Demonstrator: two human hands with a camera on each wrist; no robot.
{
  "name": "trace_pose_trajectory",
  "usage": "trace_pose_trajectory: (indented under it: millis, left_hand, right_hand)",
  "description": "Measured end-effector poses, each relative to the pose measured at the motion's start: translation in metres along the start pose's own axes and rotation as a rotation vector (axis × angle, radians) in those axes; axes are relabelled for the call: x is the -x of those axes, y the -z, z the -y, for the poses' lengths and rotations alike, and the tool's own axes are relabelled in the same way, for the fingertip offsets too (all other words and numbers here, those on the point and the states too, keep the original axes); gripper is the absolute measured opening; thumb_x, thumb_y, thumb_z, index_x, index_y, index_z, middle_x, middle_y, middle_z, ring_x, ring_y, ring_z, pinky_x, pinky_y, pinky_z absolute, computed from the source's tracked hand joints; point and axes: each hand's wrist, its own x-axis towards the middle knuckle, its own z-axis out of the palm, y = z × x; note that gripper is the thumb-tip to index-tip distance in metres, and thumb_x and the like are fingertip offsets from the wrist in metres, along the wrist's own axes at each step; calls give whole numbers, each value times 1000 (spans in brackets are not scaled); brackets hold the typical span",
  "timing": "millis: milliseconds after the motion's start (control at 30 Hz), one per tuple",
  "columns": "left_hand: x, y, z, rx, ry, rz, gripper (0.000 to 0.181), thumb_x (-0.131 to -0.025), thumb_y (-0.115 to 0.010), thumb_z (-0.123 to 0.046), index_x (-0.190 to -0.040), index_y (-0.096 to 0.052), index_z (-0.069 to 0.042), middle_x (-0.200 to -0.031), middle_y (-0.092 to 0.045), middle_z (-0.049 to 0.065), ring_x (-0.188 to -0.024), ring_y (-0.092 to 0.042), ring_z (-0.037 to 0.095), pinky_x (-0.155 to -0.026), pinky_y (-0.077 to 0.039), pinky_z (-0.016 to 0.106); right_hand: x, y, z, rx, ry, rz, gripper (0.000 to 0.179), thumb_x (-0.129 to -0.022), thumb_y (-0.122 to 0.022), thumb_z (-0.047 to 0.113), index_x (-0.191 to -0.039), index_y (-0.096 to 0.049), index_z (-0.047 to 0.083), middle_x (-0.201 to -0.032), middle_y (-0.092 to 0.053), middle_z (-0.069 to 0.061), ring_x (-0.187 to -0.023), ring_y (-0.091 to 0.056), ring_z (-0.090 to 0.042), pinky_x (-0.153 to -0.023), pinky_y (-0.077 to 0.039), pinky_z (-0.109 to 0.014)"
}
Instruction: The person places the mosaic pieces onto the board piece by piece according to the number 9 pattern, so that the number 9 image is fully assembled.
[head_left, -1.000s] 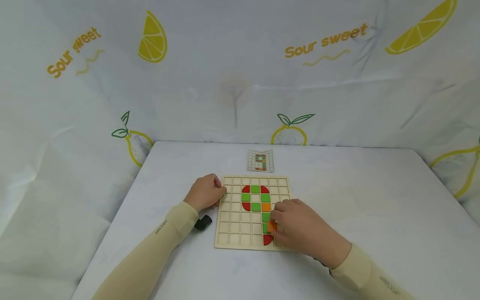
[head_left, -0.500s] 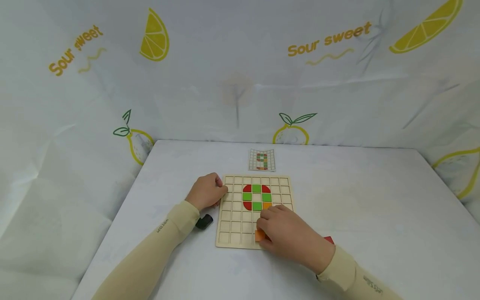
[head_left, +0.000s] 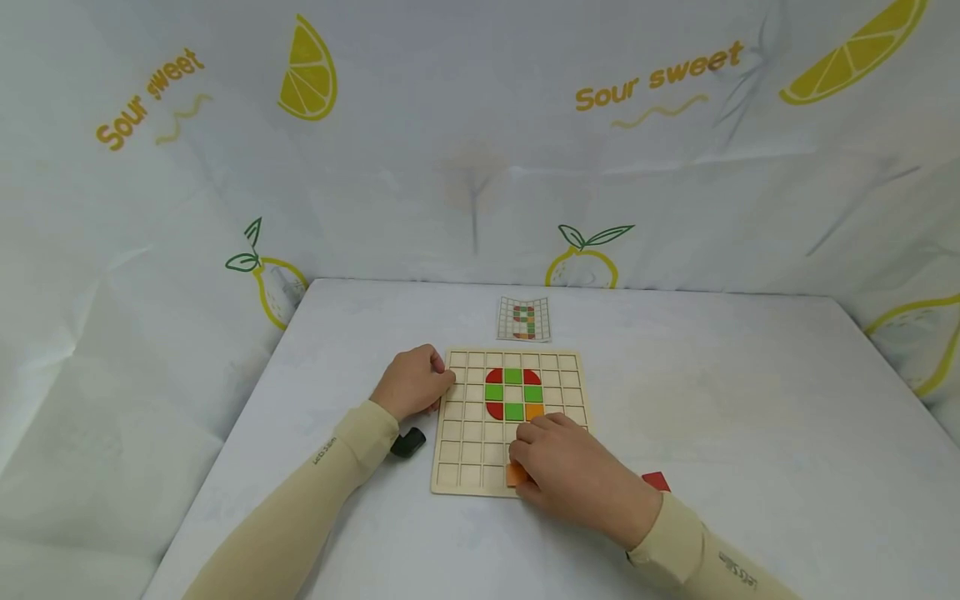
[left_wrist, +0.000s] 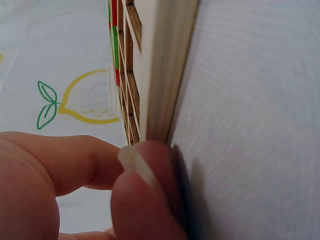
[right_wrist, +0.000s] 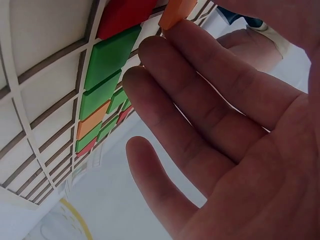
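Observation:
A wooden grid board point(head_left: 471, 454) lies flat, bearing red, green and orange tiles set in a ring near its upper middle. My left hand point(head_left: 414, 383) is at the board's left edge; in the left wrist view its curled fingers point(left_wrist: 145, 205) hold that edge. My right hand point(head_left: 577, 471) is over the lower right of the board, pinching an orange square tile point(head_left: 515, 475) at the bottom row. In the right wrist view, the orange tile point(right_wrist: 175, 12) shows tilted at the fingertips, beside a red tile point(right_wrist: 125, 15) and green tiles point(right_wrist: 112, 57). The hand hides the board's lower right corner in the head view.
A small pattern card point(head_left: 523, 320) with a printed grid figure lies behind the board. A red piece point(head_left: 656, 481) is on the white table point(head_left: 720, 375) beyond the right wrist. A black object point(head_left: 408, 443) sits by the left wrist.
My right hand has moved left with the orange tile, from beside the green column to the bottom row, covering that column. The red piece by the right wrist has come into view. My left hand stays put.

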Motion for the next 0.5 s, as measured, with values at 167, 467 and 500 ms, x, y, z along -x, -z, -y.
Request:
trace_pose_trajectory:
  millis: [167, 467, 500]
  left_hand:
    - [0, 0, 0, -6, 0, -2, 17, -100, -65, -27, -102, -63, -10, -65, -66, 4, -56, -61, 17, -56, -48, 27]
    - [1, 1, 0, -4, 1, 4, 16, -99, -64, -26, -101, -63, -10, -65, -66, 4, -57, -62, 17, -57, -48, 27]
    - [1, 1, 0, -3, 2, 5, 16, -99, -64, -26, -101, -63, -10, -65, -66, 4, -57, -62, 17, -58, -48, 27]
  right_hand:
    - [-1, 2, 0, 19, 10, 1, 19, -88, -81, 20, -78, -65, 20, -77, -51, 11, -85, -56, -14, -97, -54, -39]
    - [-1, 4, 2, 25, 0, 29, 17, -89, -82, 23, -81, -67, 20, -78, -51, 10, -83, -53, -13, -96, -53, -38]
    - [-1, 4, 2, 26, -2, 32, 17, -89, -82, 23, -82, -68, 20, -78, -52, 11, -83, -53, -13, -96, -53, -38]
